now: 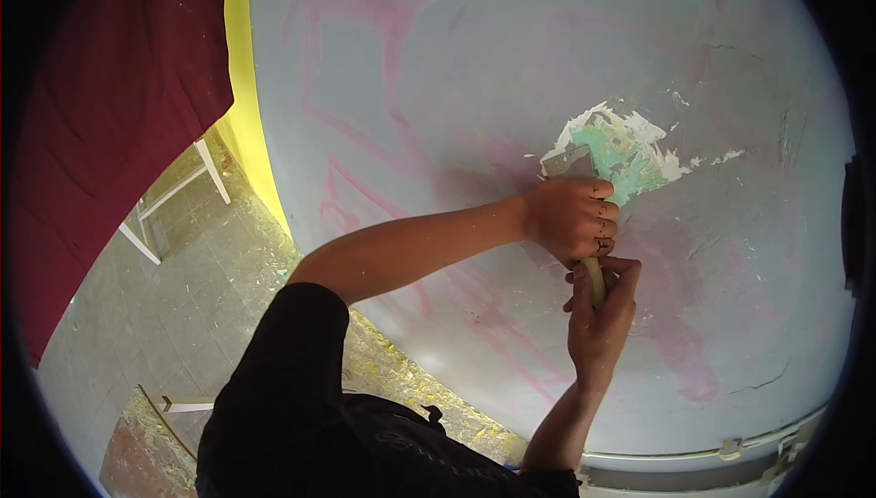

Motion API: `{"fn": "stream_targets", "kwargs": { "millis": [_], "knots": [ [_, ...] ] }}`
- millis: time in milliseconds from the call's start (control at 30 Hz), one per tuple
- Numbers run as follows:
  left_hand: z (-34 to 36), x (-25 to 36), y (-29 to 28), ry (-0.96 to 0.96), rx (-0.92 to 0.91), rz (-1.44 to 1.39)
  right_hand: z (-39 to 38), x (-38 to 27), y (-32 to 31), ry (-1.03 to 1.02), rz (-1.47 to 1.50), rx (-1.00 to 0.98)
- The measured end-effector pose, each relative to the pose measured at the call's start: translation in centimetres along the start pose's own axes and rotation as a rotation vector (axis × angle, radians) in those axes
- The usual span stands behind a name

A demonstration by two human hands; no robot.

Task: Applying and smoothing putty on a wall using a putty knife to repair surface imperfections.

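Scraper (573, 169): flat grey metal blade, pale handle. Long axis runs up-left to down-right; blade points up at scraped green patch (620, 156) on grey wall (456, 69). Left hand (573, 218) and right hand (604, 311) both closed around handle.

A dark red curtain (109, 105) hangs at the left beside a yellow wall strip (245, 87). Below, a white frame (173, 192) stands on the tiled floor (182, 288), littered with paint flakes (401, 375).

My left hand (573, 220) is fisted, arm extended across my body; my right hand (602, 315) is closed directly beneath it, forearm raised
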State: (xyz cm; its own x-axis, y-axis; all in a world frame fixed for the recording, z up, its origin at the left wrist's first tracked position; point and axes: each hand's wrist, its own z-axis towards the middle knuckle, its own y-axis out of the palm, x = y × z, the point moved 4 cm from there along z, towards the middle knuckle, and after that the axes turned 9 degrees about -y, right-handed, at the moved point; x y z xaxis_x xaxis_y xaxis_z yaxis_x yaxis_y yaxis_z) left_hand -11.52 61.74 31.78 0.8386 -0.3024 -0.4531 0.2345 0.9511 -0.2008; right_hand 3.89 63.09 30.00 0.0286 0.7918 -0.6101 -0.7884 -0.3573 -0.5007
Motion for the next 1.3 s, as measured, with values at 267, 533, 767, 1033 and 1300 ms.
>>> {"fn": "stream_targets", "kwargs": {
  "millis": [267,533,767,1033,1300],
  "knots": [
    [-1.1,0.0,0.1,0.102,-0.089,-0.022,-1.4,0.9,2.4,-0.106,-0.113,0.118],
    [-1.3,-0.8,-0.9,0.095,-0.028,0.054,-0.9,-0.3,2.7,-0.166,-0.167,0.101],
    [-0.8,-1.3,-0.6,0.061,-0.029,-0.121,-0.6,-0.5,3.0,-0.157,-0.215,0.151],
    [-1.0,-0.9,-1.0,0.114,-0.021,-0.026,-1.1,-1.1,3.2,-0.188,-0.185,0.181],
    [-0.3,0.0,-0.6,0.080,-0.005,-0.106,-2.1,-1.2,2.1,-0.080,-0.198,0.169]
  ]
}}
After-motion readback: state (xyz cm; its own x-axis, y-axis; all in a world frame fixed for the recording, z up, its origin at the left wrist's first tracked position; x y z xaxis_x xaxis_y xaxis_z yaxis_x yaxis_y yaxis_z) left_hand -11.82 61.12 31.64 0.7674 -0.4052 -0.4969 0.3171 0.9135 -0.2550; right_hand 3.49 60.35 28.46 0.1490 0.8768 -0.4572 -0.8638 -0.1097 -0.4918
